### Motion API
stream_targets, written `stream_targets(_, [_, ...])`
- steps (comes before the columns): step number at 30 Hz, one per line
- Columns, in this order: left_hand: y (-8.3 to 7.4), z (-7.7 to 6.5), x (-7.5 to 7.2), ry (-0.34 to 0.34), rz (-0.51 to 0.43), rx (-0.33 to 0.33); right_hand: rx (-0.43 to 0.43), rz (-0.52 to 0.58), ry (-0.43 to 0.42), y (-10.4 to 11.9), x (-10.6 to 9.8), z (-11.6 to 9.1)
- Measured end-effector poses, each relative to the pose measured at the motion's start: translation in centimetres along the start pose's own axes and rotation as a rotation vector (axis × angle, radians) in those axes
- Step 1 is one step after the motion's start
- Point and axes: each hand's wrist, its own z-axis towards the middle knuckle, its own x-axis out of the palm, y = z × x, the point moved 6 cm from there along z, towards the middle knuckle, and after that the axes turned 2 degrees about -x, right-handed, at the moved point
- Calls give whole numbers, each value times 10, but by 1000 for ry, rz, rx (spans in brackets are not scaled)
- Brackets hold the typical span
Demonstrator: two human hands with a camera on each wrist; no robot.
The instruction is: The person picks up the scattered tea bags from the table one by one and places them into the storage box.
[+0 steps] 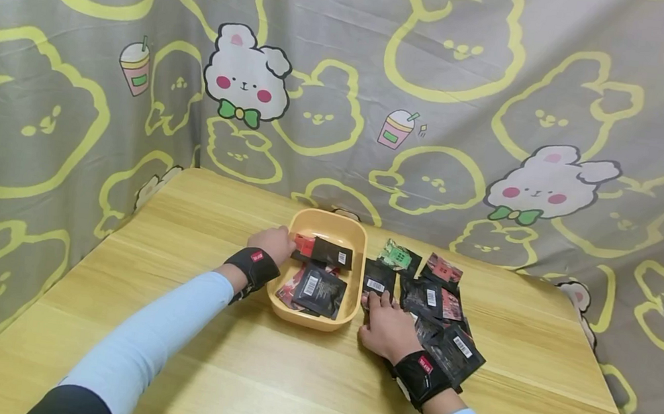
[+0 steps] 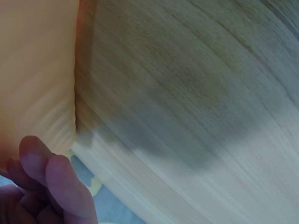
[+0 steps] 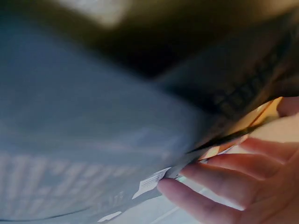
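A yellow-orange plastic basin (image 1: 355, 304) stands mid-table with several flat sachets inside, among them a black sachet (image 1: 323, 292) with a white barcode label. My left hand (image 1: 271, 246) holds the basin's left rim, and in the left wrist view its fingers (image 2: 70, 186) are beside the ribbed outer wall. To the right of the basin, my right hand (image 1: 390, 328) lies over the loose sachets, fingertips at the lower edge of a black sachet (image 1: 379, 277). In the right wrist view its fingers (image 3: 219, 182) are extended and spread against the packets; a dark sachet close to the camera hides much.
Right of the basin lies a loose pile of sachets, including a green one (image 1: 397, 257), a red one (image 1: 443, 270) and a black one (image 1: 455, 355) near the right wrist. The wooden table (image 1: 217, 370) meets a grey patterned curtain (image 1: 350, 33) at the back and sides.
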Motion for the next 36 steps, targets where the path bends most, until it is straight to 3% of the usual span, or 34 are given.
stream_targets(6, [-2, -3, -1, -6, 2, -4, 6, -81, -69, 3, 5, 1])
stream_targets(13, [-3, -4, -2, 2, 1, -4, -25, -98, -228, 7, -3, 0])
stream_targets(18, [-1, -2, 1, 1, 3, 2, -45, -133, -243, 11, -4, 0])
stream_targets(24, [-3, -5, -1, 7, 2, 7, -67, -209, -333, 14, -8, -4])
stream_targets(31, [-7, -11, -8, 31, 7, 6, -71, -221, -376, 19, -34, -13])
stream_targets(36, [-6, -11, -11, 38, 2, -10, -73, -218, -337, 22, -56, -17])
